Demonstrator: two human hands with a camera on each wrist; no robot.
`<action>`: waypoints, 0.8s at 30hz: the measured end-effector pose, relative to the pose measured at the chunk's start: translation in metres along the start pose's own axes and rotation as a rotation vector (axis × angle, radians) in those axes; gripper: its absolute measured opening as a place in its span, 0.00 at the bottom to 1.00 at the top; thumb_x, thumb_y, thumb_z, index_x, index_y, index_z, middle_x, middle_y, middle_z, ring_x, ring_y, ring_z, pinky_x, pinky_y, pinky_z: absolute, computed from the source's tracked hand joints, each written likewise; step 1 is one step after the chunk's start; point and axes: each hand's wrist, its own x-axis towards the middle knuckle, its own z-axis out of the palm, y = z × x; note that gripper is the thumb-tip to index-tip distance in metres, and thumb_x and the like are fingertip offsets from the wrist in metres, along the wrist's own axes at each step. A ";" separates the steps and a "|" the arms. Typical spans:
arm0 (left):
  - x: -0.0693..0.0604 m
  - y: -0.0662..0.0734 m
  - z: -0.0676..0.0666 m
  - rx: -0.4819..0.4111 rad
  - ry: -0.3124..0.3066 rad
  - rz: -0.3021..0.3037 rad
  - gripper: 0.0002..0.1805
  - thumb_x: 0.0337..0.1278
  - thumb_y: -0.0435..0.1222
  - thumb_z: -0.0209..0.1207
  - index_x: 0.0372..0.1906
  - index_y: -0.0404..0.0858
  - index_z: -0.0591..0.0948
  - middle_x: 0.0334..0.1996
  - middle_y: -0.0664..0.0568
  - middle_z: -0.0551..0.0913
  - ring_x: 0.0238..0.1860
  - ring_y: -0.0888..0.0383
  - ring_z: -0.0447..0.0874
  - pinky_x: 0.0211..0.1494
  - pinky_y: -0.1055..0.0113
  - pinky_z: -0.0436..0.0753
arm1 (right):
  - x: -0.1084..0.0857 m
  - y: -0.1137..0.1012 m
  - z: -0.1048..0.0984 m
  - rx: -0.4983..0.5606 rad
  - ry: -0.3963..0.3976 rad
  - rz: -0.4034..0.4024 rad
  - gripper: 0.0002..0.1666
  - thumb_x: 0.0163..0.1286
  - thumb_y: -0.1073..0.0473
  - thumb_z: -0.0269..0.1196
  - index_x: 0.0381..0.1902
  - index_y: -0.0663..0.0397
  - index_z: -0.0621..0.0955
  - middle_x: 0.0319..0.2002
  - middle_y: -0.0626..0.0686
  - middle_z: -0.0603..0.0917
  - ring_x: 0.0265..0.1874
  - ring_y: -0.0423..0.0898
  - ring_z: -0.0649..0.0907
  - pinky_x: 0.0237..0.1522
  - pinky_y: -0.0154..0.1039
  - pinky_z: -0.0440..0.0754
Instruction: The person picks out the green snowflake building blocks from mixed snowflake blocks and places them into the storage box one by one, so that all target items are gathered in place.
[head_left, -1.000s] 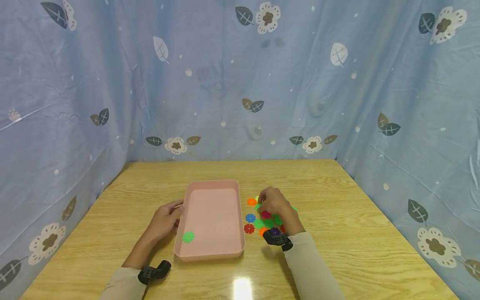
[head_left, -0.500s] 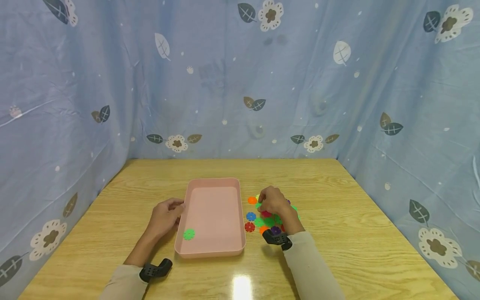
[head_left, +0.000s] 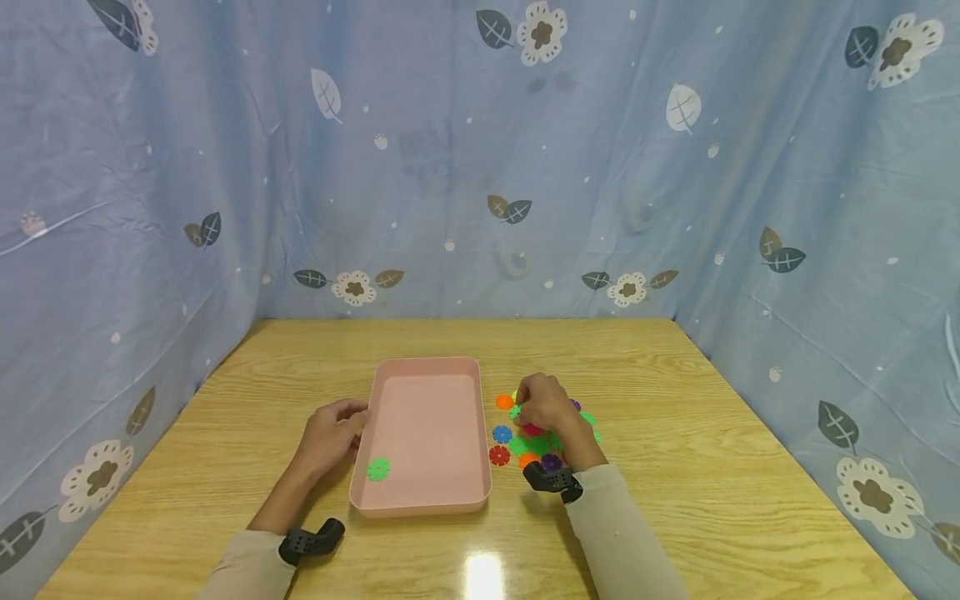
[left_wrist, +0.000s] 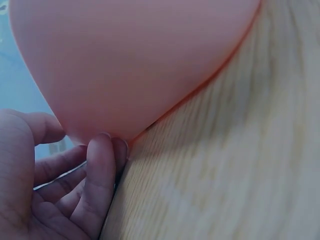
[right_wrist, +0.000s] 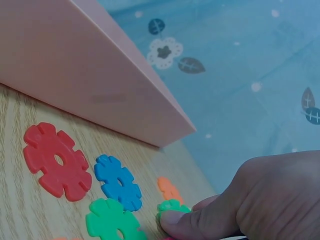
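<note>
My left hand [head_left: 330,433] holds the left side of a shallow pink plastic tray [head_left: 431,417]. In the left wrist view, fingertips and thumb meet the tray's outer wall [left_wrist: 130,65] near its rim. One green notched plastic disc [head_left: 378,469] lies flat in the tray's near left corner. To the tray's right, my right hand [head_left: 547,406] is over a spread of coloured notched discs. Its thumb and fingers pinch a green disc [right_wrist: 172,205], partly hidden by the thumb in the right wrist view. Discs under the palm are covered from the head camera.
A red disc [head_left: 499,455], a blue disc [head_left: 502,434], an orange disc [head_left: 505,402] and a purple disc [head_left: 551,462] lie with several others on the wooden table [head_left: 675,500]. A blue patterned curtain [head_left: 450,167] hangs round the back and sides.
The right thumb and fingers have drawn together on the green disc, with the hand staying in nearly the same place. The left hand and tray have not visibly moved on the table.
</note>
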 end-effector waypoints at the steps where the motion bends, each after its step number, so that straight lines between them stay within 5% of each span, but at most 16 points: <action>1: 0.000 0.000 0.000 0.000 0.000 0.000 0.19 0.74 0.39 0.56 0.59 0.29 0.79 0.49 0.35 0.83 0.26 0.52 0.86 0.27 0.61 0.87 | 0.000 0.000 0.000 0.004 0.000 -0.001 0.14 0.53 0.68 0.78 0.31 0.57 0.82 0.33 0.53 0.81 0.32 0.51 0.78 0.30 0.41 0.80; 10: 0.001 0.000 0.000 -0.026 0.000 -0.015 0.19 0.74 0.39 0.56 0.59 0.30 0.80 0.48 0.36 0.83 0.27 0.51 0.87 0.28 0.62 0.87 | 0.000 -0.002 -0.008 0.046 -0.008 -0.082 0.09 0.57 0.74 0.69 0.32 0.59 0.83 0.25 0.52 0.80 0.21 0.45 0.74 0.23 0.36 0.73; 24: -0.001 0.001 0.000 -0.034 -0.004 -0.023 0.20 0.74 0.40 0.56 0.59 0.30 0.80 0.50 0.35 0.83 0.27 0.51 0.87 0.28 0.62 0.87 | -0.004 -0.016 -0.025 0.134 0.035 -0.185 0.02 0.65 0.71 0.66 0.32 0.63 0.83 0.28 0.51 0.82 0.26 0.45 0.77 0.30 0.36 0.79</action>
